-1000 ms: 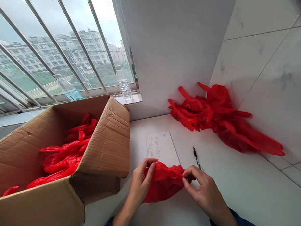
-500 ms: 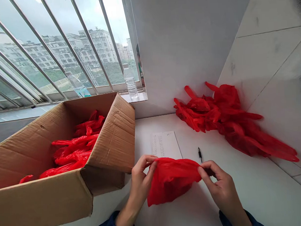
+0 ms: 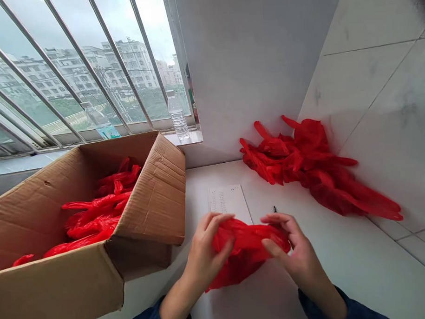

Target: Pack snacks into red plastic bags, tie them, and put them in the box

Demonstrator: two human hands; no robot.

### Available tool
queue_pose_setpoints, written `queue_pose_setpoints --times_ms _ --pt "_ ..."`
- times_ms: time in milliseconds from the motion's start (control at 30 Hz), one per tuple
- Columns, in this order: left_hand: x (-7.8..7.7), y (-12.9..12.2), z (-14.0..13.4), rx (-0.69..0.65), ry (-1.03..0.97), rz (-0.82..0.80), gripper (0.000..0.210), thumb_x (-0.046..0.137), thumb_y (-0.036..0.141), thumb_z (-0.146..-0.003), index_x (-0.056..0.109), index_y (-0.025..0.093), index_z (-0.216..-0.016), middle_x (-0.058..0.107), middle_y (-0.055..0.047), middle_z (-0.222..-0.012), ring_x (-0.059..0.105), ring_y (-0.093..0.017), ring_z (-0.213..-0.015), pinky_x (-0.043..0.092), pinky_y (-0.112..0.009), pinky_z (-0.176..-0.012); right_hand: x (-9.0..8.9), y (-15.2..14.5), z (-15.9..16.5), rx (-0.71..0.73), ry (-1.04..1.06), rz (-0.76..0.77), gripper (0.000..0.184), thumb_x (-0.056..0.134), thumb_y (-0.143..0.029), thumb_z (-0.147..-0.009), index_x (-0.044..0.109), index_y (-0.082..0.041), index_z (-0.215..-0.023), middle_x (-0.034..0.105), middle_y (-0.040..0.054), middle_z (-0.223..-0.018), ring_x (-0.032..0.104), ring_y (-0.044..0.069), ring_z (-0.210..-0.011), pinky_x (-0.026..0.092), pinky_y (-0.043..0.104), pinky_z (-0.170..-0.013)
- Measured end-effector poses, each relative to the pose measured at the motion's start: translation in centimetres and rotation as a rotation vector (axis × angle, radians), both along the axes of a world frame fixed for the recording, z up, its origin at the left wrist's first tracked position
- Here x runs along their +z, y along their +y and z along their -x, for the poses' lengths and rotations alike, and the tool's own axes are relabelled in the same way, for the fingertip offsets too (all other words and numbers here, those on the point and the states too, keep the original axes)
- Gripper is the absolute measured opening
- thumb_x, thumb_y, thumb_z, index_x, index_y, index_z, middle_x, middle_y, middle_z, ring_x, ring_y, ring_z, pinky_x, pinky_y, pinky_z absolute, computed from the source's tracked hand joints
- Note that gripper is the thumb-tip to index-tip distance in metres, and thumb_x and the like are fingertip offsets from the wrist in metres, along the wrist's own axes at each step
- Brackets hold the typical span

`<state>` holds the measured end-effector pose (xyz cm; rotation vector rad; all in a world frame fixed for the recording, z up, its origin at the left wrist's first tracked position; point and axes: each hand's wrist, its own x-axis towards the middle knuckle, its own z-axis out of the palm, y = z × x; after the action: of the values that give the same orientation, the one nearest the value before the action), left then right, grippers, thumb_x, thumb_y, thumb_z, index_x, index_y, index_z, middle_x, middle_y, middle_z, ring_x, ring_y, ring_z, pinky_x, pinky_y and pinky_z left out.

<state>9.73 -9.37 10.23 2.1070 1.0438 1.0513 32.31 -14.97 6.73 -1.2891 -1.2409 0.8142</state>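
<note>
A crumpled red plastic bag [image 3: 242, 258] is between my two hands over the white table, its mouth edge toward the far side. My left hand [image 3: 207, 252] curls over the bag's left end, thumb in front and fingers behind, slightly blurred. At the other end, my right hand [image 3: 294, 249] grips the bag loosely, with the red film bunched between thumb and fingers. Part of the film is hidden behind the fingers. Just beyond the bag lies a sheet of paper [image 3: 229, 200] with handwriting in columns. A black pen [image 3: 274, 209] shows only its tip above my right hand.
To the left stands an open cardboard box [image 3: 151, 199] with several red bags [image 3: 99, 214] inside. A heap of red bags [image 3: 303, 156] lies against the wall at the right rear. Two plastic bottles, one clear [image 3: 178, 116] and one labelled [image 3: 101, 121], stand by the barred window.
Both hands have closed in around the bag, from pinching its edge corners to gathering its ends. The bag is more bunched, and the right hand now covers most of the pen. The view has shifted slightly.
</note>
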Motion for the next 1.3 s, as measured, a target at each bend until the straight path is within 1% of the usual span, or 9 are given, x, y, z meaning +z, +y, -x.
queue_pose_setpoints --times_ms 100,267,367,500,633,833,967,1100,1300 --pt "0.9 0.0 -0.1 0.022 -0.016 -0.048 0.009 0.059 0.022 -0.096 0.068 0.022 -0.095 0.064 -0.003 -0.092 0.059 -0.018 -0.088 0.045 -0.029 -0.080 1.5 0.6 0.4 0.078 -0.092 0.002 0.021 0.068 -0.043 -0.090 0.069 -0.023 -0.097 0.070 0.0025 -0.090 0.067 0.019 -0.081 0.056 0.029 -0.076" --pt "1.8 1.1 0.7 0.211 -0.421 0.144 0.018 0.059 0.036 -0.098 0.063 0.020 -0.091 0.059 0.000 -0.079 0.054 -0.014 -0.073 0.045 -0.022 -0.067 1.6 1.0 -1.2 -0.204 0.270 -0.066 0.026 0.066 -0.048 -0.091 0.061 -0.023 -0.085 0.059 -0.0016 -0.073 0.055 0.014 -0.065 0.049 0.022 -0.058" --pt "2.6 1.8 0.9 0.228 -0.654 0.185 0.018 0.067 0.034 -0.093 0.060 0.022 -0.103 0.061 -0.001 -0.090 0.059 -0.015 -0.083 0.050 -0.022 -0.075 1.9 1.2 -1.6 -0.230 0.478 -0.086 0.022 0.069 -0.045 -0.089 0.058 -0.026 -0.093 0.063 -0.0013 -0.080 0.059 0.015 -0.068 0.051 0.022 -0.059" --pt "3.7 1.7 1.6 0.039 -0.756 0.114 0.030 0.075 0.033 -0.086 0.060 0.026 -0.112 0.060 -0.001 -0.092 0.061 -0.018 -0.093 0.050 -0.035 -0.099 2.9 0.9 -1.6 -0.209 0.571 -0.118 0.028 0.076 -0.035 -0.083 0.056 -0.029 -0.102 0.068 0.0004 -0.095 0.066 0.016 -0.085 0.056 0.024 -0.073" --pt "5.6 0.6 3.4 -0.110 -0.503 0.035 0.025 0.066 0.046 -0.091 0.070 0.026 -0.105 0.057 -0.003 -0.088 0.059 -0.020 -0.079 0.052 -0.038 -0.091 4.1 0.3 -2.3 -0.055 0.556 -0.125 0.035 0.079 -0.030 -0.080 0.056 -0.031 -0.107 0.065 -0.0018 -0.085 0.064 0.016 -0.080 0.054 0.024 -0.069" --pt "8.9 -1.6 2.7 -0.465 0.416 0.070 0.029 0.053 0.032 -0.092 0.076 0.029 -0.110 0.072 -0.007 -0.087 0.066 -0.024 -0.071 0.045 -0.031 -0.064 5.4 0.6 -3.0 0.288 0.484 0.018 0.015 0.069 -0.033 -0.089 0.055 -0.029 -0.094 0.041 -0.0089 -0.056 0.035 0.011 -0.050 0.036 0.022 -0.049" --pt "7.3 -2.3 1.0 -0.271 0.666 -0.087 0.010 0.060 0.026 -0.079 0.069 0.026 -0.085 0.066 -0.003 -0.069 0.059 -0.024 -0.065 0.035 -0.032 -0.060 6.1 0.4 -3.2 0.382 0.227 -0.003 0.015 0.053 -0.038 -0.098 0.063 -0.028 -0.090 0.051 -0.0015 -0.075 0.040 0.012 -0.054 0.038 0.026 -0.050" --pt "5.7 -2.4 0.4 -0.227 0.697 -0.146 0.013 0.062 0.023 -0.072 0.066 0.024 -0.084 0.067 -0.003 -0.075 0.058 -0.026 -0.075 0.038 -0.037 -0.075 6.7 0.0 -2.2 0.478 -0.389 -0.149 0.032 0.043 -0.024 -0.098 0.069 -0.027 -0.080 0.060 0.0047 -0.109 0.057 0.015 -0.070 0.049 0.032 -0.065" --pt "4.5 -3.4 0.1 -0.321 0.782 -0.102 0.013 0.069 0.022 -0.066 0.057 0.021 -0.062 0.063 -0.003 -0.076 0.056 -0.026 -0.087 0.039 -0.042 -0.091 3.2 0.8 2.5 0.047 -1.198 -0.087 0.013 0.076 -0.035 -0.082 0.068 -0.024 -0.081 0.065 0.0065 -0.086 0.067 0.026 -0.076 0.050 0.033 -0.052"
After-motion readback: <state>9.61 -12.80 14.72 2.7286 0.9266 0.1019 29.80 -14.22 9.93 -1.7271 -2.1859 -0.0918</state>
